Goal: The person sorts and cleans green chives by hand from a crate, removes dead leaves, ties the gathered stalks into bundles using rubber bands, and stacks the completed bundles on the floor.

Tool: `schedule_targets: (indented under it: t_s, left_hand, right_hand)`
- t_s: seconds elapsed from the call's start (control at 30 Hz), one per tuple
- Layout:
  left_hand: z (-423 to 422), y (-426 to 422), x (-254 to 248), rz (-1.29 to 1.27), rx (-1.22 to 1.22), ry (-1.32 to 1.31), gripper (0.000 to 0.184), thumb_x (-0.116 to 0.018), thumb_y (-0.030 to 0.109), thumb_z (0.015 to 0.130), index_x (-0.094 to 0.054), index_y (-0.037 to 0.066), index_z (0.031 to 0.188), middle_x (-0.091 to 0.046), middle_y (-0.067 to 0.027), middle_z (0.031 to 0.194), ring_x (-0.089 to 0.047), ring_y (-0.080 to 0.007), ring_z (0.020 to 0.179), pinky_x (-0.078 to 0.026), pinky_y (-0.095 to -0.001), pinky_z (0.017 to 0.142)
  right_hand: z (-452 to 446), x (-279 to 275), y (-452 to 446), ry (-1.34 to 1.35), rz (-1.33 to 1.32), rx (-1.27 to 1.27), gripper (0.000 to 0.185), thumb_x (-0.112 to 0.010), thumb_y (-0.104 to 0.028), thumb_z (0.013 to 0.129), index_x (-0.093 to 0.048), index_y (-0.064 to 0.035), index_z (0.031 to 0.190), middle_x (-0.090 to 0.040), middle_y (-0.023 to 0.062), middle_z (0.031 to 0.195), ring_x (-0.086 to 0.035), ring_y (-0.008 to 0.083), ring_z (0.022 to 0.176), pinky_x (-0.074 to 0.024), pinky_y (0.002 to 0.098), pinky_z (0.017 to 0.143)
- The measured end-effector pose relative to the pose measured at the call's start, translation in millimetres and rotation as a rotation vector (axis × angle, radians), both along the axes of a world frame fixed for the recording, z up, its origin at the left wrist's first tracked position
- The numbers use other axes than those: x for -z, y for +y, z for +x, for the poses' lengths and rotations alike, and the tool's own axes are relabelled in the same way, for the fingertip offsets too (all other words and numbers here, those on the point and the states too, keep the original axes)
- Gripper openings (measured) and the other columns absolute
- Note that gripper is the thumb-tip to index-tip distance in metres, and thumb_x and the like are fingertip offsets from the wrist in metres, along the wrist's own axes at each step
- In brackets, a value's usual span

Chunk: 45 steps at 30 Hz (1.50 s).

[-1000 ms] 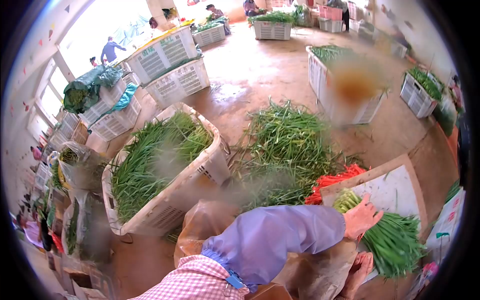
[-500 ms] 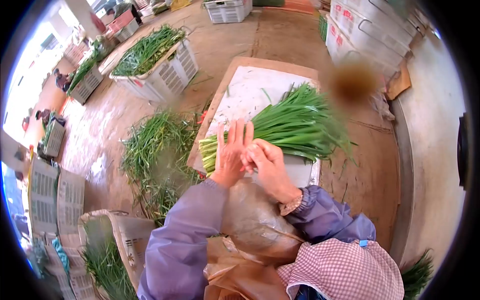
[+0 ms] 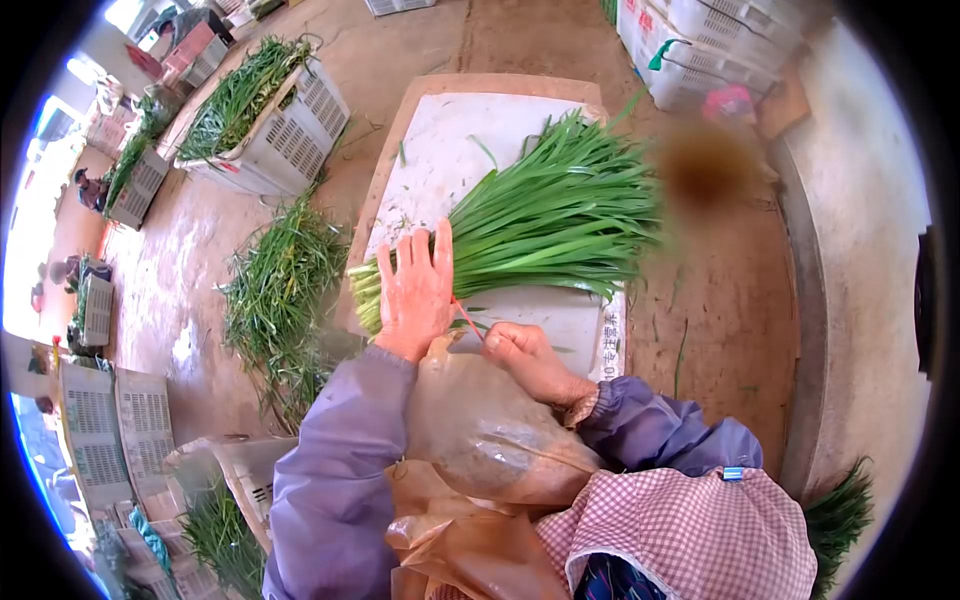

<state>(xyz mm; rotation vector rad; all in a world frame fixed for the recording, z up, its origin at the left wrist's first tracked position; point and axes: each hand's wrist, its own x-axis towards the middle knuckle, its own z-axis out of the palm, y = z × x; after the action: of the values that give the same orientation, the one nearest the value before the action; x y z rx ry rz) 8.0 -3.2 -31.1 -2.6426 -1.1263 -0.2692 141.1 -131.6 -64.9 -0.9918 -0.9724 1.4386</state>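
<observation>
A bundle of long flat green chives (image 3: 560,210) lies across a white board (image 3: 450,135), its pale stem ends at the left and its leaf tips fanned to the right. My left hand (image 3: 415,298) rests flat over the bundle close to the stem ends, fingers stretched out and slightly apart. From beneath that hand runs a thin red tie (image 3: 467,319), drawn tight. My right hand (image 3: 530,360) is closed on the tie's other end, just below the bundle. The part of the tie around the stems is hidden under my left hand.
Loose leaves (image 3: 285,290) are heaped on the floor left of the board. A white crate (image 3: 320,115) full of greens stands beyond them. Stacked white crates (image 3: 690,75) are at the upper right, beside a wall (image 3: 870,240). People sit or bend far left.
My right hand has moved away from my left, down and to the right, and the red tie now shows stretched between them. My left hand stays on the bundle. The view has shifted.
</observation>
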Motion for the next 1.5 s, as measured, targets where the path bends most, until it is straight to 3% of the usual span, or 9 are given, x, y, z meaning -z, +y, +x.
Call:
schedule_targets:
  t_s: [0.1, 0.17, 0.3, 0.53, 0.83, 0.9, 0.97, 1.3, 1.5]
  left_hand:
    - [-3, -8, 7, 0.118, 0.060, -0.069, 0.081, -0.069, 0.022, 0.066, -0.034, 0.002, 0.136, -0.046, -0.0146, 0.118, -0.047, -0.0294, 0.107, -0.033, -0.0526, 0.095]
    - [-6, -11, 16, 0.182, 0.066, -0.075, 0.070, -0.061, 0.018, 0.073, -0.035, 0.003, 0.136, -0.047, -0.0145, 0.121, -0.048, -0.0292, 0.110, -0.033, -0.0533, 0.095]
    - [-6, -13, 20, 0.273, 0.033, -0.077, 0.060, -0.051, 0.014, 0.079, -0.036, 0.007, 0.137, -0.048, -0.0131, 0.122, -0.048, -0.0286, 0.112, -0.035, -0.0525, 0.095]
    - [-6, -12, 24, 0.354, 0.024, -0.040, 0.054, -0.049, 0.015, 0.081, -0.040, 0.007, 0.134, -0.051, -0.0122, 0.119, -0.052, -0.0275, 0.107, -0.035, -0.0502, 0.094]
    - [-6, -17, 19, 0.325, 0.028, -0.045, 0.055, -0.050, 0.015, 0.080, -0.040, 0.007, 0.133, -0.051, -0.0126, 0.120, -0.051, -0.0276, 0.109, -0.035, -0.0509, 0.094]
    - [-10, -17, 23, 0.232, -0.003, 0.019, 0.110, -0.081, 0.022, 0.048, -0.025, 0.004, 0.141, -0.038, -0.0138, 0.132, -0.038, -0.0312, 0.122, -0.027, -0.0516, 0.102]
    - [-10, -17, 24, 0.238, -0.002, 0.011, 0.110, -0.081, 0.022, 0.047, -0.025, 0.004, 0.141, -0.038, -0.0138, 0.132, -0.038, -0.0312, 0.122, -0.027, -0.0516, 0.102]
    - [-11, -14, 25, 0.219, 0.004, 0.016, 0.111, -0.083, 0.025, 0.048, -0.025, 0.005, 0.141, -0.038, -0.0137, 0.133, -0.038, -0.0318, 0.122, -0.027, -0.0517, 0.102]
    - [-10, -16, 23, 0.198, -0.010, 0.030, 0.111, -0.083, 0.023, 0.049, -0.025, 0.006, 0.142, -0.038, -0.0132, 0.133, -0.037, -0.0314, 0.124, -0.026, -0.0520, 0.102]
  right_hand:
    - [31, -34, -21, -0.061, -0.077, -0.097, 0.021, -0.046, -0.012, 0.095, -0.056, -0.0008, 0.080, -0.057, 0.0020, 0.081, -0.049, 0.0083, 0.076, -0.0428, 0.0256, 0.069]
    - [53, -48, -36, -0.484, 0.500, 0.245, 0.016, -0.048, -0.008, 0.092, -0.060, 0.0017, 0.088, -0.062, 0.0063, 0.091, -0.054, 0.0099, 0.088, -0.0454, 0.0292, 0.077]
    - [109, -77, -32, -0.458, 0.279, 0.725, 0.014, -0.053, -0.009, 0.090, -0.061, 0.0016, 0.088, -0.063, 0.0062, 0.084, -0.057, 0.0123, 0.076, -0.0469, 0.0277, 0.067]
    - [146, -31, 11, -0.826, 0.083, 0.363, 0.023, -0.062, -0.020, 0.087, -0.055, 0.0006, 0.078, -0.046, 0.0065, 0.056, -0.041, 0.0134, 0.052, -0.0363, 0.0320, 0.049]
    - [123, -18, 16, -0.800, 0.301, 0.556, 0.020, -0.062, -0.014, 0.087, -0.051, -0.0002, 0.077, -0.046, 0.0064, 0.056, -0.040, 0.0141, 0.049, -0.0349, 0.0293, 0.046]
    - [116, -23, 14, -0.409, 0.199, 0.749, 0.020, -0.059, -0.014, 0.090, -0.053, -0.0025, 0.075, -0.048, -0.0003, 0.057, -0.041, 0.0079, 0.050, -0.0343, 0.0243, 0.045]
    - [129, -40, 10, -0.091, 0.138, 0.753, 0.016, -0.053, -0.012, 0.094, -0.054, -0.0047, 0.080, -0.051, -0.0015, 0.061, -0.046, 0.0040, 0.052, -0.0347, 0.0179, 0.043]
    - [176, -54, 34, -0.505, 0.040, 0.463, 0.011, -0.057, -0.007, 0.088, -0.063, -0.0014, 0.095, -0.055, 0.0002, 0.067, -0.046, 0.0039, 0.055, -0.0378, 0.0207, 0.048]
    - [168, -63, 61, -1.126, 0.185, 0.233, 0.021, -0.066, -0.018, 0.080, -0.063, -0.0016, 0.093, -0.058, 0.0104, 0.063, -0.056, 0.0205, 0.058, -0.0445, 0.0343, 0.054]
